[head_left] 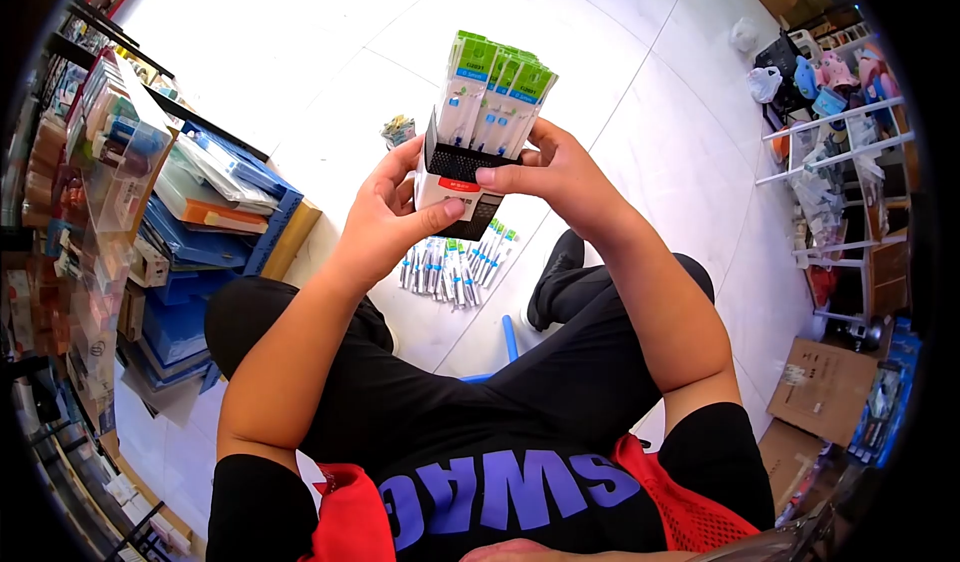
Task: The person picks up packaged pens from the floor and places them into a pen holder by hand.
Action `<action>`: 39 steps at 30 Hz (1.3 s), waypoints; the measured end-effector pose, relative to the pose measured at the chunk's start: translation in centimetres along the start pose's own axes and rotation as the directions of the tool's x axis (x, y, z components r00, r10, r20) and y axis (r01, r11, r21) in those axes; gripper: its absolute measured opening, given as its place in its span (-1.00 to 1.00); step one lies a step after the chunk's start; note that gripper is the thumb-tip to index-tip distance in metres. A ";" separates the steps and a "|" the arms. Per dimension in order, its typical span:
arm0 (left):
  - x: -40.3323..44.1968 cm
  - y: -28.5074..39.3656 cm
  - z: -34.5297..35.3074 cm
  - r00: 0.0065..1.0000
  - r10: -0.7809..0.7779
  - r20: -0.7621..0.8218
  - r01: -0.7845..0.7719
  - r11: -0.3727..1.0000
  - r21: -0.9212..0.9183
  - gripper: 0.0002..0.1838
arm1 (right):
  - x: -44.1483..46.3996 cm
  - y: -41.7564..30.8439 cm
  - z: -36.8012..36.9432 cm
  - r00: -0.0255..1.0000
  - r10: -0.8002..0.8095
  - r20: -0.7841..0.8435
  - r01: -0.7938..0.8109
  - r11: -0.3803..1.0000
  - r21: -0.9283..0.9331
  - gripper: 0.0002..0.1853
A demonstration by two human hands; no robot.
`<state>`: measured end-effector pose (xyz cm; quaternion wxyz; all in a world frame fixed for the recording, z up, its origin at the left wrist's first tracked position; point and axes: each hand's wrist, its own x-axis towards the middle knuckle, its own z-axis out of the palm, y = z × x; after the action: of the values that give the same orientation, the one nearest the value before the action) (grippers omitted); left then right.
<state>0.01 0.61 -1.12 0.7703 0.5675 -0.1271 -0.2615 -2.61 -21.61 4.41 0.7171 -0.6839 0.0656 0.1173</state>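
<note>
Between my two hands is a small black and white cardboard box (438,190) with a red label, held up above the floor. Several slim clear packets with green tops (497,97) stick out of its top; they look like pens or refills in sleeves. My left hand (385,210) grips the box's left side, thumb across its lower front. The right hand (562,177) wraps round the right side, with its thumb on the upper front edge. Beneath the box, more slim packets with green and blue marks (450,274) lie spread on the floor.
Shelves with clear bins (130,152) and stacked blue folders (185,302) line the left. A white wire rack (835,142) and cardboard boxes (822,387) stand on the right. A small crumpled bundle (398,130) lies behind my left hand. Blue stool parts (510,337) show between my legs.
</note>
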 end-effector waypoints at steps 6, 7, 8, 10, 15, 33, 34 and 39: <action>-0.2 0.3 0.2 1.000 -0.015 -0.015 0.015 1.000 0.008 -0.05 | 0.0 -0.1 -0.4 1.000 0.003 0.008 -0.002 1.000 -0.019 -0.20; -0.2 0.5 0.4 1.000 -0.022 -0.012 0.022 1.000 -0.008 -0.04 | 0.0 -0.2 -0.4 1.000 -0.002 0.006 0.002 1.000 -0.025 -0.21; -0.2 0.6 0.5 0.999 -0.031 -0.010 0.030 0.999 -0.024 -0.04 | 0.0 -0.3 -0.4 1.000 -0.005 0.003 0.005 1.000 -0.031 -0.22; -0.3 0.7 0.5 0.999 -0.038 -0.007 0.038 0.999 -0.027 -0.03 | 0.0 -0.4 -0.4 1.000 -0.020 0.019 0.020 1.000 -0.008 -0.23; -0.2 1.0 0.5 0.999 -0.035 -0.011 0.035 0.999 -0.027 -0.02 | 0.1 -0.2 -0.7 1.000 0.004 0.018 -0.004 0.999 0.035 -0.25; -1.2 1.9 0.4 0.988 -0.157 0.001 0.157 0.985 -0.073 -0.05 | -0.1 0.4 -0.4 1.000 0.014 0.025 -0.016 0.994 0.107 -0.26; -1.2 2.0 0.5 0.987 -0.158 -0.001 0.158 0.984 -0.086 -0.06 | 0.0 0.6 -0.4 1.000 -0.001 0.030 -0.002 0.995 0.099 -0.27; -0.8 0.3 0.0 0.999 -0.043 -0.013 0.042 0.994 -0.096 -0.16 | 0.6 1.2 -1.1 0.993 -0.013 0.121 0.013 1.000 0.002 -0.26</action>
<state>-0.54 1.11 -0.80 0.7919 0.5343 -0.0967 -0.2793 -2.26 -22.56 2.99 0.7209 -0.6755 0.0178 0.1538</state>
